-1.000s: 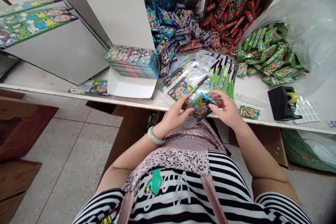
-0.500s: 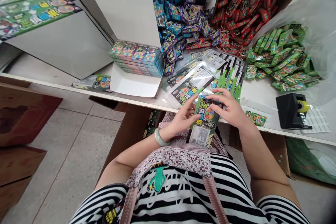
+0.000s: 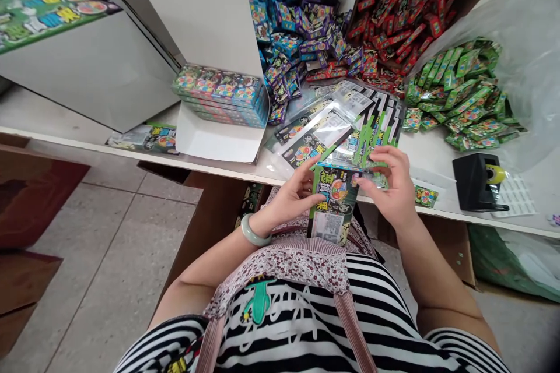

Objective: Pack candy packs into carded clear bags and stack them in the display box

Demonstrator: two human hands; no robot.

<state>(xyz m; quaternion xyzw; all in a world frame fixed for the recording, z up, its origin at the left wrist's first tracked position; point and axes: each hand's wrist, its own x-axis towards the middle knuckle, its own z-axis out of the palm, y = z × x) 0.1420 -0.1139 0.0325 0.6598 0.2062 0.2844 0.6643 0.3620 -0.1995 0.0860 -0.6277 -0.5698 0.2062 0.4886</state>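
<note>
My left hand (image 3: 297, 195) grips a flat candy bag (image 3: 335, 192) by its left edge, thumb across the front. The bag is black and green, with a bright round picture and a pale printed panel low down. A blue strip shows along its top edge. At the bag's upper right corner is my right hand (image 3: 391, 183), its thumb and fingers apart and curved, the thumb close to the bag's edge. Whether the thumb touches the bag is hard to tell. Beyond the hands lies a fanned pile of similar flat bags (image 3: 345, 122) in clear plastic.
Behind lie small blue and purple packets (image 3: 321, 29), red ones (image 3: 394, 23) and green ones (image 3: 468, 93). A black tape dispenser (image 3: 476, 182) stands at right. Stacked candy boxes (image 3: 221, 93) sit in a white carton (image 3: 219, 143) at left, beside a large display box (image 3: 87, 58).
My right hand has moved off the front of the bag to its right corner, and its fingers have spread. My left hand still holds the bag. The whole view has shifted slightly.
</note>
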